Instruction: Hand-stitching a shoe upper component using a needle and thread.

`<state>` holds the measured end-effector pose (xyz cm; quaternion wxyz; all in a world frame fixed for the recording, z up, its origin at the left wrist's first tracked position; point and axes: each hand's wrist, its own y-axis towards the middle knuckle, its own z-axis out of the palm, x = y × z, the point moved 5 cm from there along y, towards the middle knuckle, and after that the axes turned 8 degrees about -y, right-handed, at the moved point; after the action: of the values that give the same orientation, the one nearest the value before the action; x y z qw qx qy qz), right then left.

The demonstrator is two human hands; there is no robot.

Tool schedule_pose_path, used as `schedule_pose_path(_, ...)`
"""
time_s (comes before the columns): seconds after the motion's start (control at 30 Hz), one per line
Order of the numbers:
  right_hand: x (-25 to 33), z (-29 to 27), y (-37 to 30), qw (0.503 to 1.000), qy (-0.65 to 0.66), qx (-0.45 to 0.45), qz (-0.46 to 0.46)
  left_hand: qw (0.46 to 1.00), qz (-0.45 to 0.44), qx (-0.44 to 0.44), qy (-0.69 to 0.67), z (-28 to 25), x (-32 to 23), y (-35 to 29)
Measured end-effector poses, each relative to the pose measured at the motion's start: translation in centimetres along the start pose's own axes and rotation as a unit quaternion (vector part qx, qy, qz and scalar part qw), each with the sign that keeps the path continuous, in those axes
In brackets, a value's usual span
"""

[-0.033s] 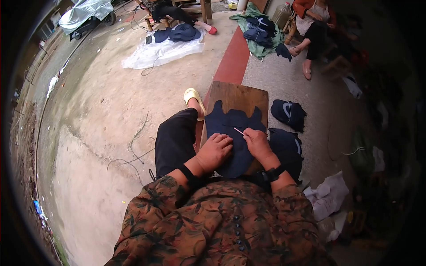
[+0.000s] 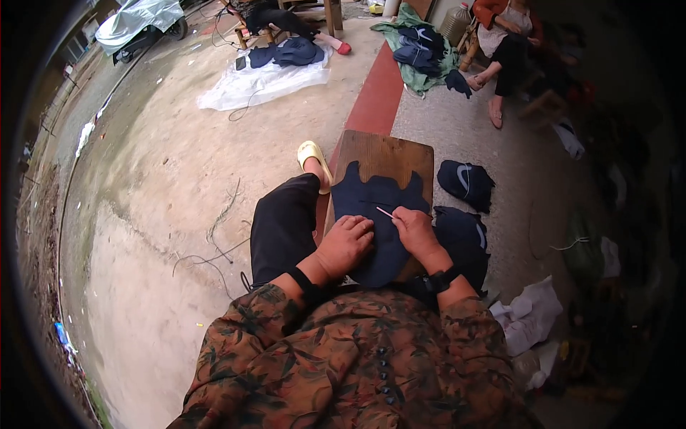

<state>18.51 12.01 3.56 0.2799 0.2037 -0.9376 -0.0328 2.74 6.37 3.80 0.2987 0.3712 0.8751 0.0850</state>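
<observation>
A flat dark navy cut piece of cloth (image 2: 371,191) lies on a wooden board (image 2: 384,149) in front of my body, two pointed corners at its far edge. My left hand (image 2: 346,240) rests palm down on the cloth's left part, fingers extended and lying on it. In my right hand (image 2: 416,230), thumb and fingers pinch a thin pale stick-like tool (image 2: 385,212). Its tip points up and left, at the middle of the cloth near a short dark line or slit. What kind of tool it is I cannot make out.
Right of the board lie a dark bundle (image 2: 464,184) with a pale band and another dark pile (image 2: 461,239). Two seated people are at the far side, near dark pieces on a white sheet (image 2: 264,86) and a green cloth (image 2: 389,32). Thin cords (image 2: 207,259) lie at left.
</observation>
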Motion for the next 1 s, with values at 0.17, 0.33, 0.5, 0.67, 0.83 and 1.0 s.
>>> schedule_pose_path(0.17, 0.6, 0.1, 0.5, 0.999, -0.019, 0.019, -0.039, 0.995, -0.08, -0.061, -0.012, -0.9, 0.4, -0.3)
schedule_pose_path(0.33, 1.5, -0.1, 1.4, 0.993, -0.095, 0.05, -0.047, 0.995, -0.078, -0.055, -0.019, -1.3, 0.9, 0.1)
schedule_pose_path(0.5, 2.2, 0.3, 2.5, 0.979, -0.172, 0.093, -0.05, 0.994, -0.092, -0.046, -0.045, -1.3, 1.3, 0.1)
schedule_pose_path(0.67, 1.0, 0.9, 3.8, 0.972, -0.155, 0.157, -0.084, 0.993, -0.087, -0.051, -0.057, -1.3, 1.6, 0.1)
schedule_pose_path(0.83, 1.0, 3.0, 4.5, 0.977, -0.011, 0.164, -0.139, 0.992, -0.085, -0.056, -0.07, -1.2, 1.7, 0.2)
schedule_pose_path(1.0, 2.3, 3.0, 3.4, 0.996, -0.025, 0.05, -0.071, 0.99, -0.075, -0.088, -0.079, -1.4, 1.8, 0.1)
